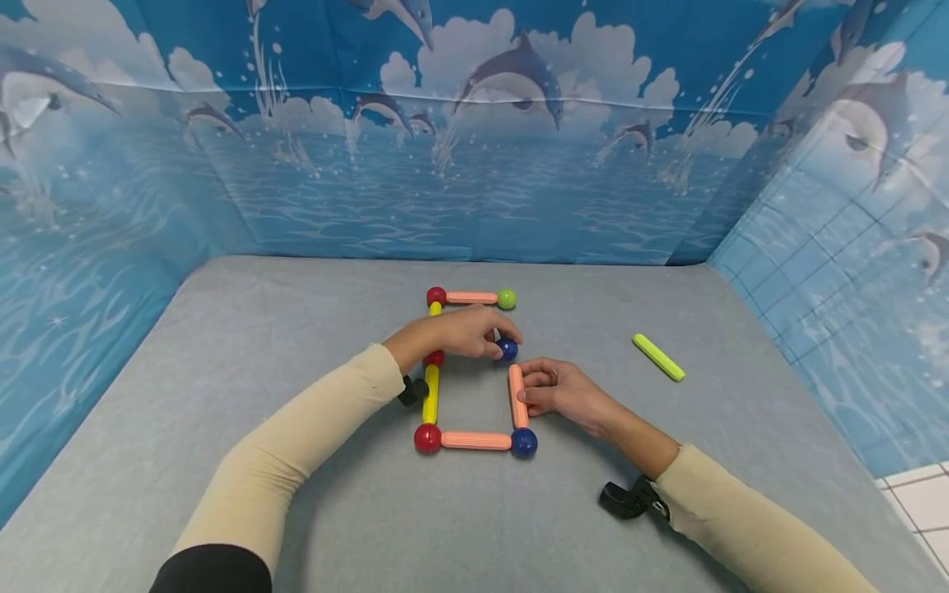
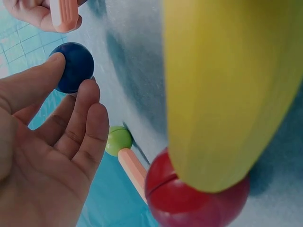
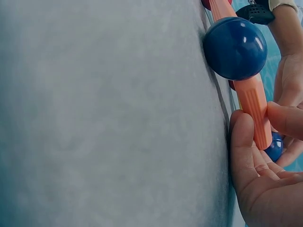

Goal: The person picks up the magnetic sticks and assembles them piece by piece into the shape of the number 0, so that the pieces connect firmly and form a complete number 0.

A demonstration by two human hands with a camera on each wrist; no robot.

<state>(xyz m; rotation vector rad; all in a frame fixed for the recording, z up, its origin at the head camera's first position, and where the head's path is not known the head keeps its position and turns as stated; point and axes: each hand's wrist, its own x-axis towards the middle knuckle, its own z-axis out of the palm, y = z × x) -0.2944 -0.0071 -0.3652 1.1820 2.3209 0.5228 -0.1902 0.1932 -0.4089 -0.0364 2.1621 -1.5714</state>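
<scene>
My left hand (image 1: 470,331) pinches a blue ball (image 2: 75,67) between thumb and fingertips, reaching over the left side of a ball-and-stick frame. My right hand (image 1: 567,394) grips an orange stick (image 1: 518,395) whose near end meets another blue ball (image 1: 524,443). The stick's far end points toward the held ball, with a gap between them. From the near blue ball an orange stick (image 1: 476,441) runs left to a red ball (image 1: 427,438). A yellow stick (image 1: 431,394) goes up from there to a red ball (image 1: 434,358), partly hidden by my left wrist.
At the far end, a red ball (image 1: 437,296), an orange stick (image 1: 471,297) and a green ball (image 1: 507,299) form a row. A loose yellow-green stick (image 1: 658,357) lies to the right on the grey table (image 1: 356,527). A dolphin-print curtain (image 1: 474,198) borders the back.
</scene>
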